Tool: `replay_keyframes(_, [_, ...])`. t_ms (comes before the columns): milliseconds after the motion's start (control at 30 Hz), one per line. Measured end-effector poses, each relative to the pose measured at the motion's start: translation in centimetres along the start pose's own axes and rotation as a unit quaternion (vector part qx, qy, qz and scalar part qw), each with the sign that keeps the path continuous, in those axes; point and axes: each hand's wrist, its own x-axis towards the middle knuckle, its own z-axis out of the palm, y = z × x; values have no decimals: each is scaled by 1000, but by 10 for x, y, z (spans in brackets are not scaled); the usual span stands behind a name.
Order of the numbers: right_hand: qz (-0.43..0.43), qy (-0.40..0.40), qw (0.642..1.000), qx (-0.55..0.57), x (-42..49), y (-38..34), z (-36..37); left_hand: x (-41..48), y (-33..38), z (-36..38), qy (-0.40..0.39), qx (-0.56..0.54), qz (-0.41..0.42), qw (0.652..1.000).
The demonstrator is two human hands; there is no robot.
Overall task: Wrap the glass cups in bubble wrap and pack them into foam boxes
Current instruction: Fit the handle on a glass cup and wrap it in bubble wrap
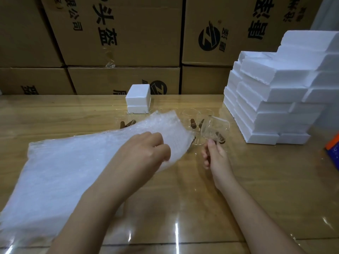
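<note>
A stack of bubble wrap sheets [69, 173] lies on the left half of the wooden table [256, 180]. My left hand [146, 151] pinches the right corner of the top sheet, lifting it a little. My right hand [214, 156] holds a clear glass cup [215, 130] with a brown wooden handle, tilted above the table just right of the wrap. Several more glass cups [190, 116] with brown handles stand behind the wrap, partly hidden by it. A closed small white foam box [138, 99] sits at the table's far middle.
A tall stack of white foam boxes [275, 99] fills the right side of the table. Large brown cardboard cartons [119, 43] form a wall behind the table. An orange and blue object [333, 149] shows at the right edge.
</note>
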Motion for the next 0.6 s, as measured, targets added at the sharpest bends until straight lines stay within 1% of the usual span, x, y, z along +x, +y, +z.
replay_keyframes(33, [5,-9,1000,11,-1,0,1,-1,1,7,-18,-6,-13,1000])
replay_keyframes(133, [16,-48,999,17,-3,0,2,-4,-2,24,-66,-35,-97,992])
replay_keyframes(167, [19,-64,998,18,-3,-1,3,-6,-3,28,-79,-41,-107,990])
replay_keyframes(233, [29,-89,995,23,-5,-2,4,-7,-1,32,-96,-42,-97,990])
replay_keyframes(300, [43,-103,994,14,-6,-1,7,-10,3,33,-72,-48,-91,992])
replay_keyframes(400, [45,-105,993,-40,-9,1,10,-12,4,32,1,-90,-118,989])
replay_keyframes(433, [48,-107,992,-42,-9,1,12,-12,4,32,4,-110,-122,986])
replay_keyframes(500, [62,-120,991,-23,-10,1,13,-11,1,32,-39,-155,-132,978])
replay_keyframes(533, [59,-123,990,-33,-11,1,13,-11,-4,32,-57,-163,-145,974])
replay_keyframes(567, [51,-122,990,-58,-11,2,12,-11,-11,30,-47,-149,-169,973])
replay_keyframes(600, [43,-120,989,-76,-10,3,11,-11,-23,29,-16,-98,-203,974])
